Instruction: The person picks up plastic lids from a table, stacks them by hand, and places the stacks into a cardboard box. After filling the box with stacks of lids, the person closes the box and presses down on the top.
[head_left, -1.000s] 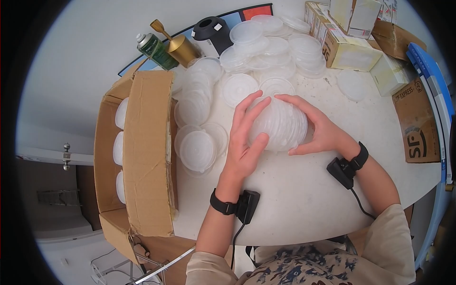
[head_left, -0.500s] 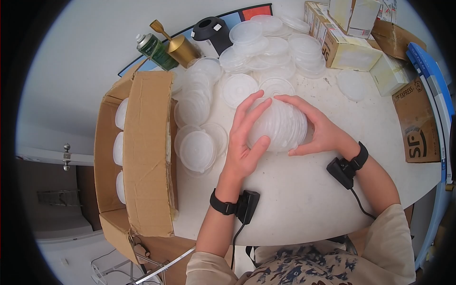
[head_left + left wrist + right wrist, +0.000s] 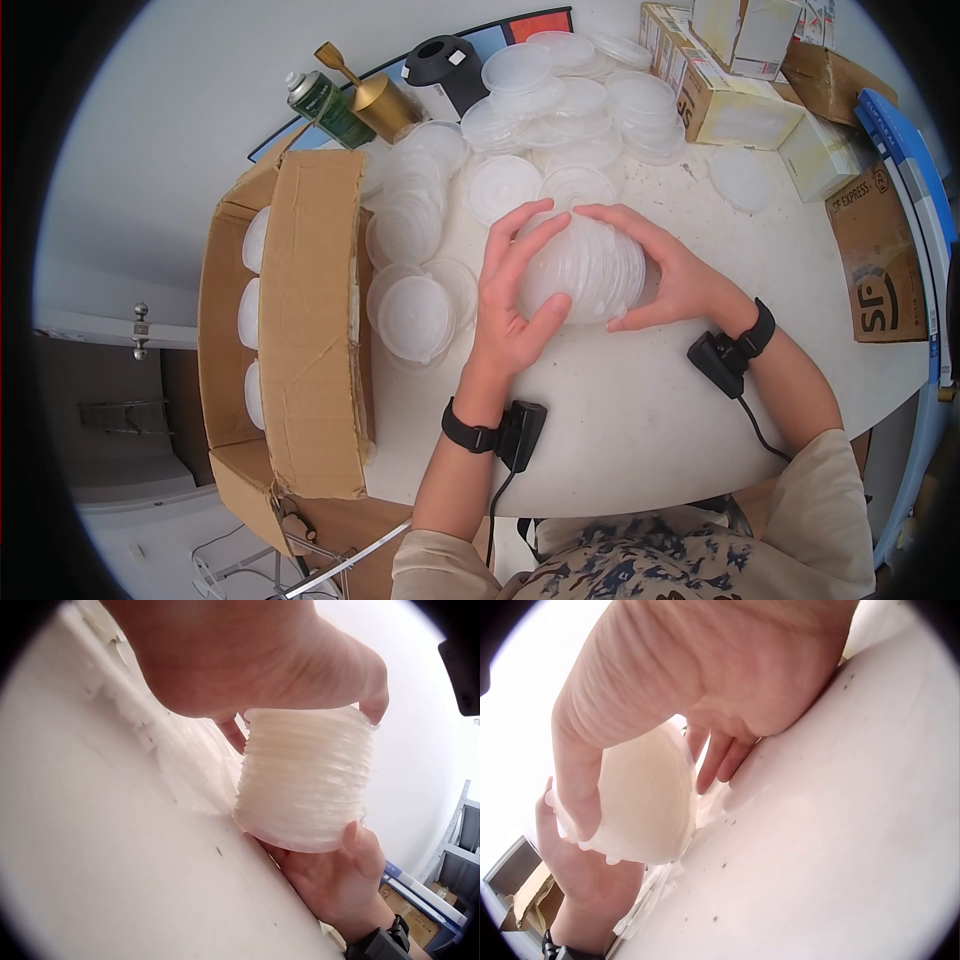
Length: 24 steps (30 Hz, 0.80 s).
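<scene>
1. Left hand and right hand have both drawn their far fingertips slightly toward the person since a second ago, along with the far edge of the stack of translucent lids; the cardboard box and the lid pile lie as they did.
2. Head view: both hands curve round opposite ends of the stack, fingers and thumbs gripping it; it lies on its side near the middle of the tabletop, rims upward; the lid pile rises beyond it, a row of lids runs beside the box, and a flat lid lies off to the right.
3. Left wrist view: the left hand covers one end, fingertips bent over the rim; the right hand cups the other end, thumb against the edge; whether the stack touches the tabletop, I cannot tell.
4. Right wrist view: the right thumb presses the near end; the left hand clasps the far one; small tabs jut from the rims.
</scene>
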Each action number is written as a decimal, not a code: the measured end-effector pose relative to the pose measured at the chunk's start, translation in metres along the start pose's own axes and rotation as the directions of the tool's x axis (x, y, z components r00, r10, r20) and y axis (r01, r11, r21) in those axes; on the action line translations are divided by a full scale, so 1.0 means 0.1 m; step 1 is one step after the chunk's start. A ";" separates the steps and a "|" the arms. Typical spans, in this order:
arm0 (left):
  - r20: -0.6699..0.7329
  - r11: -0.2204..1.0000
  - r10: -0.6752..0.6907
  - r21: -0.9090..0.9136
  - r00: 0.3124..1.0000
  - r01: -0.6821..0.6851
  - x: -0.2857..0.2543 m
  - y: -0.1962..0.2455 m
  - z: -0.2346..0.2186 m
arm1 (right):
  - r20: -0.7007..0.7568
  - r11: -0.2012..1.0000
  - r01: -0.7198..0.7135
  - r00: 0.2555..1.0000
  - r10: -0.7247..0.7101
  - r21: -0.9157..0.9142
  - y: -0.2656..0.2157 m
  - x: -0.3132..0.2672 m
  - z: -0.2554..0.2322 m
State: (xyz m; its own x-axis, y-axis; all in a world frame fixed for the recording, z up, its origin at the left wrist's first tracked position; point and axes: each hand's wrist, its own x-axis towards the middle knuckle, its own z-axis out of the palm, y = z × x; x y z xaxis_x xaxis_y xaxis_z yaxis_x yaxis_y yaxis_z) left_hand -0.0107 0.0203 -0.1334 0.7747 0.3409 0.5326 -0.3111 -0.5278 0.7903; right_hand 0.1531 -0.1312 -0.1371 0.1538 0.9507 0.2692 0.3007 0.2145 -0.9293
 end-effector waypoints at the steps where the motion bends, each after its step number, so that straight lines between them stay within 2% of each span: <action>1: -0.004 1.000 -0.001 0.000 1.000 0.001 0.00 0.00 0.00 | 0.002 1.000 0.002 1.000 -0.002 0.009 0.00 0.00 0.00; 24: 0.036 0.998 -0.063 -0.024 0.997 0.064 0.00 0.00 0.00 | 0.004 1.000 0.023 1.000 -0.023 -0.018 0.02 -0.01 0.00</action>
State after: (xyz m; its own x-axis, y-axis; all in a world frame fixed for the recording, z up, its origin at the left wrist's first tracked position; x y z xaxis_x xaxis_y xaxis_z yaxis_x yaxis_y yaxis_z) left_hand -0.0111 0.0202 -0.1330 0.8120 0.3454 0.4705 -0.2738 -0.4865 0.8297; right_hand 0.1539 -0.1314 -0.1386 0.1428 0.9465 0.2893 0.3209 0.2322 -0.9182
